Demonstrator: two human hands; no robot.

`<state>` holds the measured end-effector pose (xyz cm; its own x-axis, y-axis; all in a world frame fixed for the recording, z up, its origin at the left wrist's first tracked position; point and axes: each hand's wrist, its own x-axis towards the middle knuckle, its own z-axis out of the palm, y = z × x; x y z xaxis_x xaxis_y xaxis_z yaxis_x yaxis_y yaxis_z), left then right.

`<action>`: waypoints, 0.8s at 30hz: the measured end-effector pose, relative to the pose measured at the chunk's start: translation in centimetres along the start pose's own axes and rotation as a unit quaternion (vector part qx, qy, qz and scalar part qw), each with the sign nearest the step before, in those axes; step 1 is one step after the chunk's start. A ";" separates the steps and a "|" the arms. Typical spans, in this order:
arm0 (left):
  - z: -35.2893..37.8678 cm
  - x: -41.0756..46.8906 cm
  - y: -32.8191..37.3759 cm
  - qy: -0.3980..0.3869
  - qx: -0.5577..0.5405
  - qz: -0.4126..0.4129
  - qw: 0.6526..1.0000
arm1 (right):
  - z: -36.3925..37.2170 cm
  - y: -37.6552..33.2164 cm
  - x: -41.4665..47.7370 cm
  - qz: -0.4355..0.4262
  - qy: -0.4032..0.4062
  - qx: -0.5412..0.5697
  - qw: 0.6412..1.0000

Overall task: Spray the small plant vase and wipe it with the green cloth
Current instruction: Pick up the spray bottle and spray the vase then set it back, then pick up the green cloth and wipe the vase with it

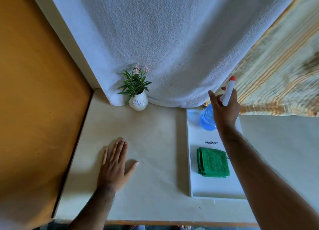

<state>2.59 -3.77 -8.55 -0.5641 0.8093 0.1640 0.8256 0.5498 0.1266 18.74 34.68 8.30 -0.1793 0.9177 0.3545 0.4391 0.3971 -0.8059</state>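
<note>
A small white vase with a green plant and pink flowers stands at the back of the table against the white towel. My right hand is wrapped around the neck of a blue spray bottle with a white and red head, over the far end of the white tray. A folded green cloth lies in the tray, nearer to me. My left hand rests flat on the table, fingers spread, well in front of the vase.
A white towel hangs behind the table. A striped yellowish fabric hangs at the right. An orange-brown panel borders the table's left edge. A dark smudge marks the tray floor.
</note>
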 end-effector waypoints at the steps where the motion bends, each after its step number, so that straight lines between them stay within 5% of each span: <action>1: 0.0 0.0 0.0 0.003 -0.002 0.001 1.000 | 0.1 0.3 -0.1 0.001 -0.005 0.001 1.000; 9: 0.0 0.0 0.0 0.014 -0.006 0.007 1.000 | 0.4 1.6 -0.8 0.002 -0.010 0.028 1.000; 19: -0.2 0.2 -0.1 -0.021 -0.006 -0.005 1.000 | -2.4 2.3 -3.1 0.072 -0.117 0.090 0.986; 22: -0.3 0.2 -0.1 -0.017 -0.015 -0.010 1.000 | -5.4 4.6 -7.4 0.024 -0.078 0.015 0.997; 24: -0.3 0.3 0.1 -0.012 -0.018 -0.011 1.000 | -7.7 6.3 -10.6 -0.040 -0.122 -0.055 0.990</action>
<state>2.51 -3.54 -8.21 -0.5808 0.8025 0.1367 0.8122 0.5598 0.1643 30.13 27.41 3.11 -0.4187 0.8645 0.2781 0.5068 0.4766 -0.7184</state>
